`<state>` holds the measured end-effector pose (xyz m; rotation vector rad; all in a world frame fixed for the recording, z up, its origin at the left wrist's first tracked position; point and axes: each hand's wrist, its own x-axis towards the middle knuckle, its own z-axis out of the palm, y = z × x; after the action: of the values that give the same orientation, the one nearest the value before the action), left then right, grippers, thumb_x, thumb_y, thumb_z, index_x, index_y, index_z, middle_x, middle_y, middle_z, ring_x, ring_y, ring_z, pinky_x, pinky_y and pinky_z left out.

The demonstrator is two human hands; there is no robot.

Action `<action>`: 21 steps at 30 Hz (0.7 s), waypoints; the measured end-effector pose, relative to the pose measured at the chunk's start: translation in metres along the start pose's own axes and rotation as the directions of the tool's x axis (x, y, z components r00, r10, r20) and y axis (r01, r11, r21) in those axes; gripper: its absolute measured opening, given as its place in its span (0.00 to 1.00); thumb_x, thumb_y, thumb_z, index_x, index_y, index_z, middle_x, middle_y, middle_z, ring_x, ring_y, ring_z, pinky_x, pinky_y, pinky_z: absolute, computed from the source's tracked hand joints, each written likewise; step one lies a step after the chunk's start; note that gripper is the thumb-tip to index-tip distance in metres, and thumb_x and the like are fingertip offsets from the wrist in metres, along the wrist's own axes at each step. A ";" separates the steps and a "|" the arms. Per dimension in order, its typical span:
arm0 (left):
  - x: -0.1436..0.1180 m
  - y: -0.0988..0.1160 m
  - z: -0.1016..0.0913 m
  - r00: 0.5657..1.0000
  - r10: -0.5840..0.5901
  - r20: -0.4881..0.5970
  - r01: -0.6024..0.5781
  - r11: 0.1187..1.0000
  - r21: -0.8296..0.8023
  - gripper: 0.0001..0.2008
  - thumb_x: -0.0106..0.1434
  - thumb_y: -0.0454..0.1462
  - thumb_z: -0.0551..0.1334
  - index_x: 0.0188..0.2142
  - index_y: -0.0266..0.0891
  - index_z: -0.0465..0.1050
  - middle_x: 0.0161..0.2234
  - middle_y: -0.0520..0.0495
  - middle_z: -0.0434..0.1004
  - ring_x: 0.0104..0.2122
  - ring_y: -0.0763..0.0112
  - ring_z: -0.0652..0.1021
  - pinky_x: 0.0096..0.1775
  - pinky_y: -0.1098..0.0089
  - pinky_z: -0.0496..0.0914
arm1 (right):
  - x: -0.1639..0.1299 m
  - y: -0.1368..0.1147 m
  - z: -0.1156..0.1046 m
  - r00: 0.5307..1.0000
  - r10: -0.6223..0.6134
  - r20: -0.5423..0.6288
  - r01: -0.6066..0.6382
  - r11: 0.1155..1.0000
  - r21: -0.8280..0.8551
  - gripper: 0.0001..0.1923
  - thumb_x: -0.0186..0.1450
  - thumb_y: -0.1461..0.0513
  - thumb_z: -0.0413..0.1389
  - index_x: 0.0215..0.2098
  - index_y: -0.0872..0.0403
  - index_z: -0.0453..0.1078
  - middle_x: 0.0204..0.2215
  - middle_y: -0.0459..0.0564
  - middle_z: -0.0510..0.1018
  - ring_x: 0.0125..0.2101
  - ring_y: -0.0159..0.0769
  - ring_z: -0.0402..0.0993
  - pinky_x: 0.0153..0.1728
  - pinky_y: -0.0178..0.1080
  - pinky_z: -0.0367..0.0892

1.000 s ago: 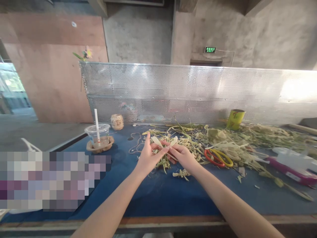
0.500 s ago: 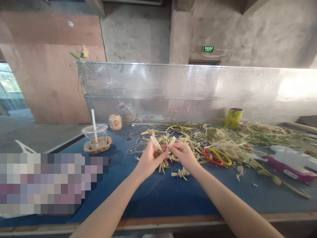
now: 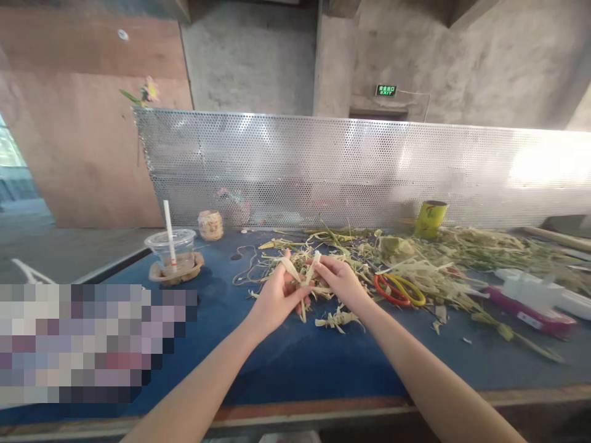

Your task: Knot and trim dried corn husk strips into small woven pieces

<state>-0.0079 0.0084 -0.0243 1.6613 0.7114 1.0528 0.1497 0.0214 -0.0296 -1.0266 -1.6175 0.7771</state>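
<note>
Now, strips: a small bundle of pale, dry leaf strips (image 3: 302, 271), yellowish-cream, flat and narrow, two ends sticking up in a V between the hands, other ends hanging down toward the cloth.
Place of strips: held just above the blue worktop (image 3: 295, 363), near its middle, in front of a larger heap of the same dry plant stuff (image 3: 415, 258).
Left hand (image 3: 272, 298): fingers closed on the left side of the bundle, thumb on top, palm turned inward.
Right hand (image 3: 341, 280): fingers pinched on the right side of the bundle, tips touching the strips and close to the left thumb.
Loose knot: a small twisted piece of strip (image 3: 337, 320) lies on the cloth just below the right wrist.
Scissors (image 3: 399, 289): orange and yellow handles, flat on the worktop to the right of the right hand, at the edge of the heap.
Cup (image 3: 172, 249): clear plastic with a white straw, on the left of the worktop, well apart from the hands.
Yellow can (image 3: 429, 218): at the back by the perforated metal screen (image 3: 351, 172).
Change since a second ago: the two upright ends stood wider apart then; now they sit closer together, and both hands have stayed clamped on the bundle in much the same spot, a little nearer each other.
</note>
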 end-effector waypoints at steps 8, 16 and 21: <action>0.003 0.001 -0.007 0.997 0.006 -0.071 -0.004 0.999 0.032 0.41 0.57 0.39 0.59 0.60 0.42 0.29 0.30 0.51 0.66 0.24 0.73 0.71 0.21 0.73 0.67 | -0.008 -0.015 -0.012 0.936 0.009 0.351 0.084 0.965 -0.249 0.17 0.62 0.54 0.47 0.20 0.56 0.56 0.16 0.40 0.57 0.17 0.23 0.52 0.21 0.30 0.49; 0.004 0.008 -0.008 0.995 -0.034 -0.090 0.027 0.996 -0.082 0.45 0.54 0.37 0.62 0.61 0.40 0.30 0.29 0.52 0.66 0.22 0.75 0.70 0.19 0.73 0.66 | -0.010 -0.019 -0.017 0.879 -0.043 0.475 0.122 0.983 -0.136 0.18 0.62 0.57 0.47 0.18 0.55 0.52 0.16 0.39 0.52 0.18 0.22 0.48 0.20 0.30 0.47; 0.006 0.007 -0.012 0.996 -0.032 -0.085 0.020 0.991 -0.133 0.46 0.54 0.36 0.62 0.61 0.40 0.28 0.29 0.50 0.70 0.22 0.73 0.72 0.18 0.75 0.66 | -0.010 -0.016 -0.017 0.875 -0.033 0.483 0.101 0.988 -0.115 0.18 0.63 0.57 0.47 0.18 0.56 0.55 0.14 0.39 0.58 0.17 0.22 0.53 0.22 0.30 0.52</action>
<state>-0.0163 0.0166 -0.0144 1.4969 0.7027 1.1346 0.1635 0.0060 -0.0152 -0.9087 -2.1472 0.9343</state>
